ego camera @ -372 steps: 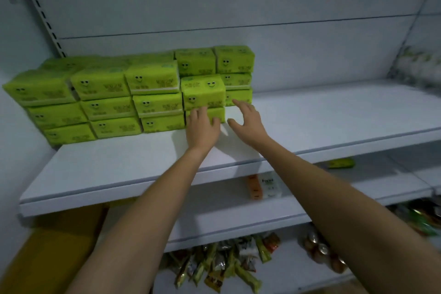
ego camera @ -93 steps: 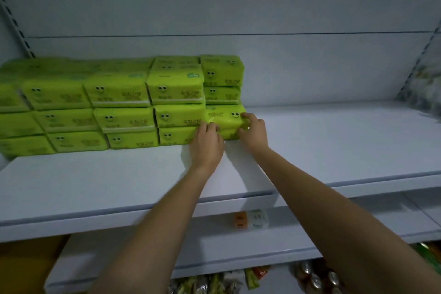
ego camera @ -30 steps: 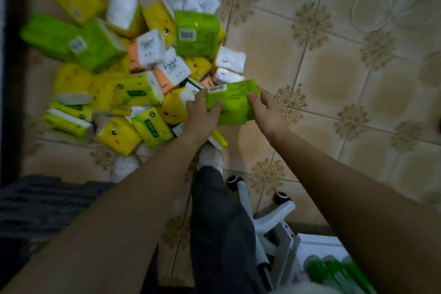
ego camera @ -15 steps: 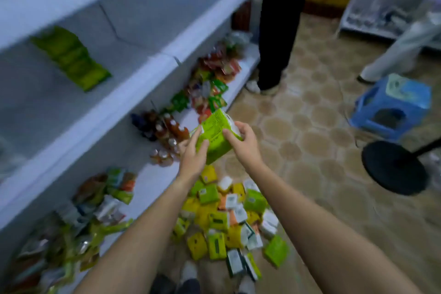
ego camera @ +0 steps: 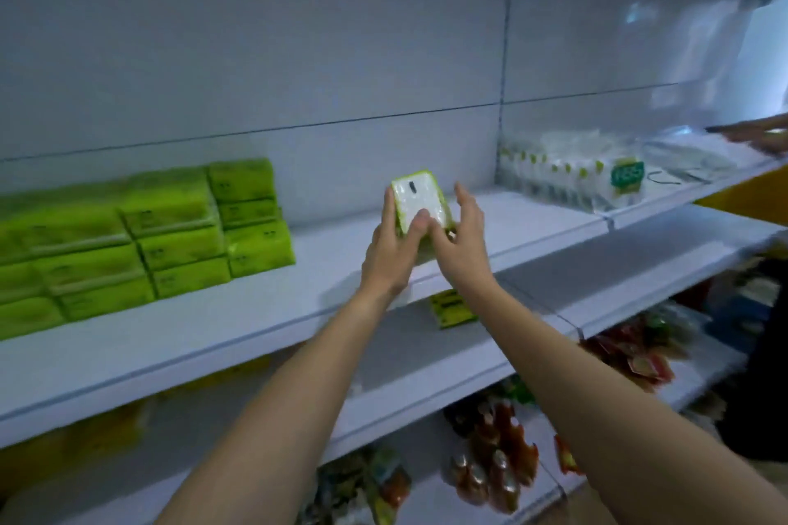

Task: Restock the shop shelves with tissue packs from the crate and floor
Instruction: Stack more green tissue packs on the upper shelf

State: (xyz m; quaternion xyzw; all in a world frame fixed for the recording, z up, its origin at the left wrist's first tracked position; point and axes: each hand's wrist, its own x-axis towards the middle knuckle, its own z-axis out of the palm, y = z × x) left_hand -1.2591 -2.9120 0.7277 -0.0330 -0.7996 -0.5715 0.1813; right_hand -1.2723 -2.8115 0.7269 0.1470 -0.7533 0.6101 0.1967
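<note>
White shelf — green tissue packs.

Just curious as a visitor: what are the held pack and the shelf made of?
The tissue pack looks wrapped in thin glossy plastic film: its white face glints. The shelf seems painted sheet metal, smooth, with a thin folded edge; blur leaves it open.

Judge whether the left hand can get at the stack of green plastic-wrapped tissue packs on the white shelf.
Probably yes: only bare white shelf lies between the left hand and the green stack. It grips a green-edged white tissue pack, though, so it is not free.
</note>
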